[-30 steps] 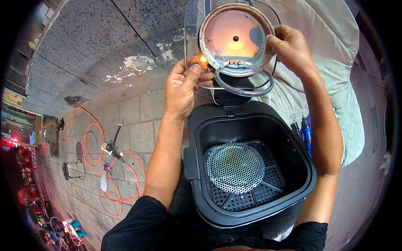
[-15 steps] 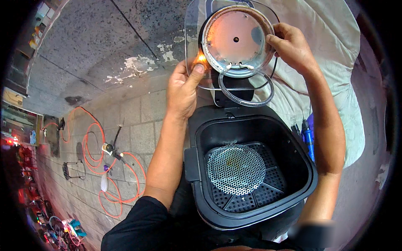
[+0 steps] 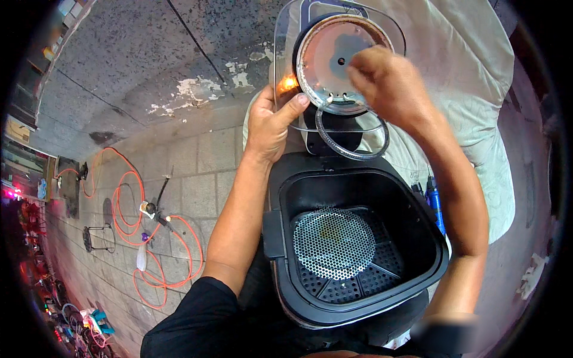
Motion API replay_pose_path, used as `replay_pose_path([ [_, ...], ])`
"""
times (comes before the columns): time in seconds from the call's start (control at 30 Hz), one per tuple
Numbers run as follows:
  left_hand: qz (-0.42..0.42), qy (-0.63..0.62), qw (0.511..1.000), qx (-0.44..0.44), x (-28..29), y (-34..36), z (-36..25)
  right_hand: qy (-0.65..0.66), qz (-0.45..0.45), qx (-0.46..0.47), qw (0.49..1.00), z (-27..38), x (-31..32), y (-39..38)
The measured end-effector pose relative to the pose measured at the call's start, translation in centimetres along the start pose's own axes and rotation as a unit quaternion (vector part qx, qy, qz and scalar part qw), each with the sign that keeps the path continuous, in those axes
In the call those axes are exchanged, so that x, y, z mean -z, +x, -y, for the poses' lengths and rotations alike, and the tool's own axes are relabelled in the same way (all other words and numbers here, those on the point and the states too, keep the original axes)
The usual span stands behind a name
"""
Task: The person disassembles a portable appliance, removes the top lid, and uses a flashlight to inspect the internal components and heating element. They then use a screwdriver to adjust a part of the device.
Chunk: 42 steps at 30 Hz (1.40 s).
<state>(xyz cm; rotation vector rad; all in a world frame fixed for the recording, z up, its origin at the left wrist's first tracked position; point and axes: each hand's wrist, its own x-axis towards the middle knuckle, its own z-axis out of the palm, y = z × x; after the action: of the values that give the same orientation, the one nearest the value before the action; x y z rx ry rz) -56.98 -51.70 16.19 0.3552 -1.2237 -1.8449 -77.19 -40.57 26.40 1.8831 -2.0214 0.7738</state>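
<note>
My left hand (image 3: pixel 270 124) grips the left edge of the air fryer's raised lid (image 3: pixel 279 58), thumb beside the rim of a round metal plate (image 3: pixel 316 53) with a central hole. An orange glow (image 3: pixel 288 82) shows just above that thumb. A grey heating coil (image 3: pixel 322 142) hangs from the plate's lower part. My right hand (image 3: pixel 387 86), motion-blurred, is over the plate's right side, its fingers too smeared to read. Below, the open black body (image 3: pixel 277 185) has a round perforated metal sheet (image 3: pixel 334 241) lying on a slotted tray (image 3: pixel 385 271).
A white cloth (image 3: pixel 486 107) drapes behind the fryer, with blue-handled tools (image 3: pixel 434 206) at its right. An orange cord (image 3: pixel 190 256), a plug (image 3: pixel 152 209) and a small wire stand (image 3: pixel 98 237) lie on the paving at left. A grey speckled wall (image 3: pixel 137 53) rises behind; assorted clutter lines the far left.
My right hand has left the plate's right rim and moved left and down across its face. The lid and my left hand have shifted slightly right in the view.
</note>
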Motion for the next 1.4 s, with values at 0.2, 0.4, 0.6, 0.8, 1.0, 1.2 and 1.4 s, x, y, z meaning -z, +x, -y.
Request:
replay_pose_path([
  [0.2, 0.011, 0.045, 0.999, -0.011, -0.3, 0.1, 0.1, 0.06, 0.073, 0.101, 0.99, 0.7, -3.9, 1.4],
  [0.4, 0.01, 0.061, 0.998, -0.021, 0.1, 0.0, 0.3, -0.014, 0.135, 0.257, 0.957, 0.8, -3.7, 3.3],
  [0.6, 0.012, 0.032, 0.999, 0.017, 0.2, 0.0, 0.0, -0.041, 0.139, 0.394, 0.908, 0.5, -3.4, 5.3],
  [0.8, 0.009, 0.037, 0.999, 0.017, -0.1, 0.0, 0.2, -0.035, 0.191, 0.333, 0.923, 0.4, -3.7, 5.2],
  [1.0, -0.006, 0.035, 0.999, 0.01, -0.1, -0.1, 0.0, -0.039, 0.193, 0.3, 0.933, 1.1, -4.1, 5.3],
  [1.2, -0.005, 0.039, 0.999, 0.021, 0.0, 0.0, 0.0, -0.025, 0.168, 0.247, 0.954, 0.9, -3.8, 4.0],
  [1.4, -0.001, 0.072, 0.997, -0.006, -0.5, 0.1, -0.7, -0.081, -0.152, 0.075, 0.982, -2.9, -0.5, 1.8],
])
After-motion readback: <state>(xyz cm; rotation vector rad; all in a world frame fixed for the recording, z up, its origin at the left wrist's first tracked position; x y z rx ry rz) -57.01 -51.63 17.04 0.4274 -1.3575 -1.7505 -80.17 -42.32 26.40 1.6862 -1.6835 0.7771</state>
